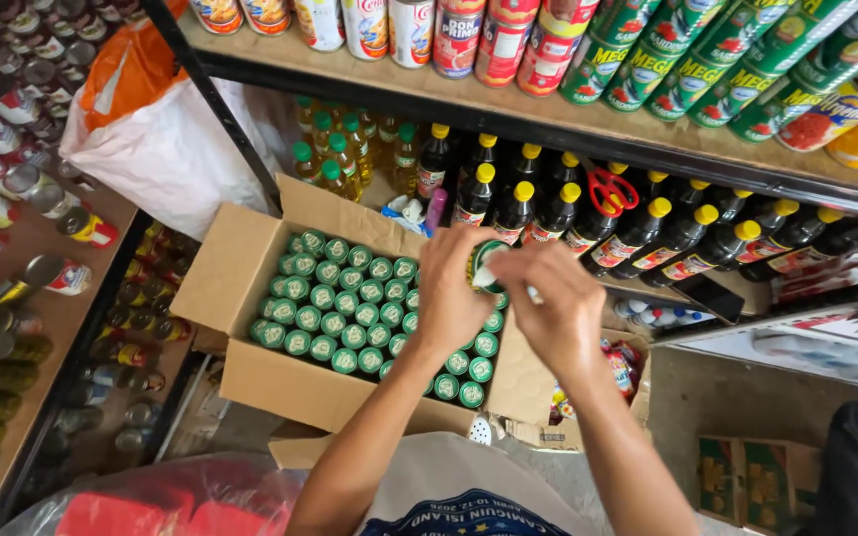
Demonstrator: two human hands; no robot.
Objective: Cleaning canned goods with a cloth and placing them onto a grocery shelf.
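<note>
Holding one green-capped bottle (486,266), two hands (508,298) above the box (240,268).

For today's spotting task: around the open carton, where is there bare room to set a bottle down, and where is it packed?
Bare patches: the carton's opened flaps and the wooden shelf strip left of it, between scattered cans. Crowded: the green-capped bottles fill the carton, and the yellow-capped dark bottles pack the shelf behind.
</note>
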